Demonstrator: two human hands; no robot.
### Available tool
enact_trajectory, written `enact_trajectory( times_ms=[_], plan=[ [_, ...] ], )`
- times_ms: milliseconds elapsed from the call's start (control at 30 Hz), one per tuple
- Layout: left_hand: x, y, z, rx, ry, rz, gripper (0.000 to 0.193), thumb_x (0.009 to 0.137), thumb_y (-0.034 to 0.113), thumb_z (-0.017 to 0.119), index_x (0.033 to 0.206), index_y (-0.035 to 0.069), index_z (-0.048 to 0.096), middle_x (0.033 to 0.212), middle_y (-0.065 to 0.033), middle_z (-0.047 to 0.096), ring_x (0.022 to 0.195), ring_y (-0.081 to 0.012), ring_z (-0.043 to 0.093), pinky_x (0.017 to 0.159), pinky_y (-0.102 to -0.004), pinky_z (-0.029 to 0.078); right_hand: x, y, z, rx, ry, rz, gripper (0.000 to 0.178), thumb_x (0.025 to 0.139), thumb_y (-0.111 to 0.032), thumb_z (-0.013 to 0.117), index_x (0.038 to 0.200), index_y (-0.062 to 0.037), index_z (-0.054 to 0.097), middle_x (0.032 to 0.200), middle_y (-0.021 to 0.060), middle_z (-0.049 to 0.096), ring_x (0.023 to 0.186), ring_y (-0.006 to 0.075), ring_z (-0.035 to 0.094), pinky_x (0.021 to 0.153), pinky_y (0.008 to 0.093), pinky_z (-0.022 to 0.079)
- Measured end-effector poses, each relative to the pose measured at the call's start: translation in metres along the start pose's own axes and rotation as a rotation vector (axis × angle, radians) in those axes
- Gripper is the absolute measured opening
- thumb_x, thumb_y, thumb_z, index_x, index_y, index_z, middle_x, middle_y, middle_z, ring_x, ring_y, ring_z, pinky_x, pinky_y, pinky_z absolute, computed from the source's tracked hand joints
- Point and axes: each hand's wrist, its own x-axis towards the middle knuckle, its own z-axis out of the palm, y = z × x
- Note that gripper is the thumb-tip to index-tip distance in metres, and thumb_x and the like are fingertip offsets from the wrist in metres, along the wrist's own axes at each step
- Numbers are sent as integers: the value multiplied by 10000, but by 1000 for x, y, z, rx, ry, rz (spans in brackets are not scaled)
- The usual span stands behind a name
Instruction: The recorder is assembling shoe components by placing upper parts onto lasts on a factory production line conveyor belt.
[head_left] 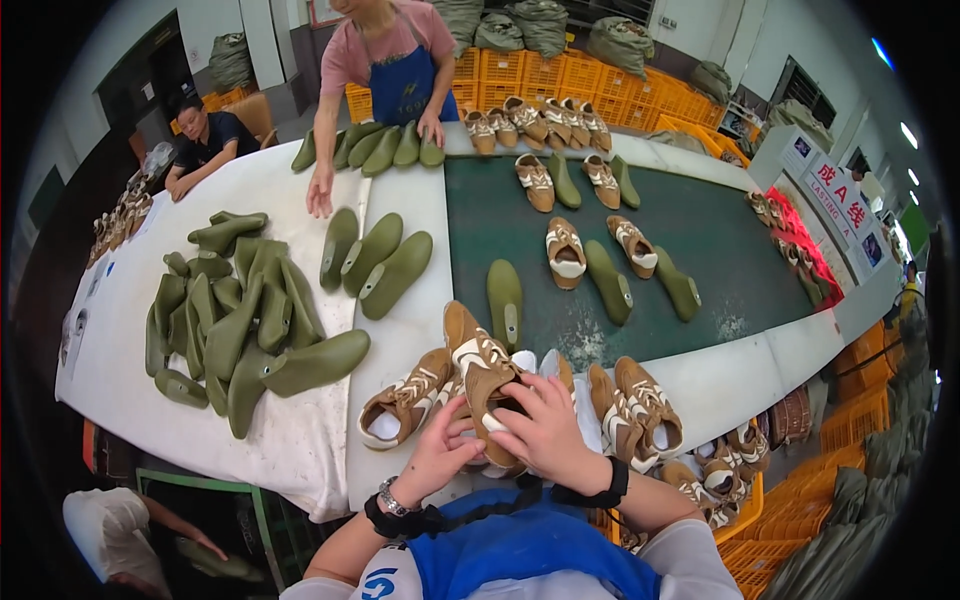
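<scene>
A brown sneaker point(474, 352) with cream stripes is held up in front of me, its toe pointing away. My left hand point(433, 458) is closed at the left side of its heel. Thumb and fingers of my right hand point(545, 428) grip the opening and heel from the right; the hands partly hide the heel. Close by on the left, another brown sneaker point(405, 398) lies tilted on the pale table. More sneakers point(648, 402) stand to the right of my hands. Beyond the held shoe, a single green shoe last point(505, 300) lies on the dark green belt.
A heap of green lasts point(232, 310) covers the white cloth point(310, 445) at left. Several lasts point(395, 270) lie nearer the middle. Sneakers and lasts sit in pairs along the belt point(480, 190). A co-worker point(400, 60) reaches over the far side. Orange crates point(800, 505) stand at right.
</scene>
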Motion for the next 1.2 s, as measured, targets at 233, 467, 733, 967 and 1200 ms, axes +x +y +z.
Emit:
enact_trajectory(
  times_ms=[233,467,733,967,1200],
  plan=[
    [37,-3,-13,162,15,85,714,844,-28,563,1420,39,147,1293,-181,453,1048,-192,558,871,-286,479,18,37,4,241,-320,112,481,719,-300,697,1119,-86,535,1075,119,565,1016,328,528,849,415,422],
    [31,-4,-53,802,149,186,473,817,148,647,1240,14,481,1145,-142,576,1012,-235,591,867,-313,471,119,142,50,167,-390,290,437,723,-254,704,1082,-53,555,948,168,633,914,352,590,764,416,475],
    [-14,-26,-86,1002,483,231,459,714,136,699,1125,5,540,1081,-188,563,1046,-365,521,909,-404,417,192,226,218,-238,-307,499,321,755,-223,645,1047,-97,598,1025,157,620,970,316,600,814,413,489],
    [-29,-40,-83,1243,630,137,540,726,125,690,1210,6,483,1248,-257,436,1170,-454,381,993,-473,331,178,255,288,-128,-463,517,174,833,-110,509,936,-52,637,974,183,608,884,312,626,765,382,512],
    [-26,-49,-81,1459,495,-41,488,728,148,671,1175,14,528,1218,-244,477,1210,-470,331,1024,-506,283,196,282,280,68,-312,605,316,769,-52,591,1085,-61,585,1109,189,535,970,320,588,830,386,491]
  ],
)
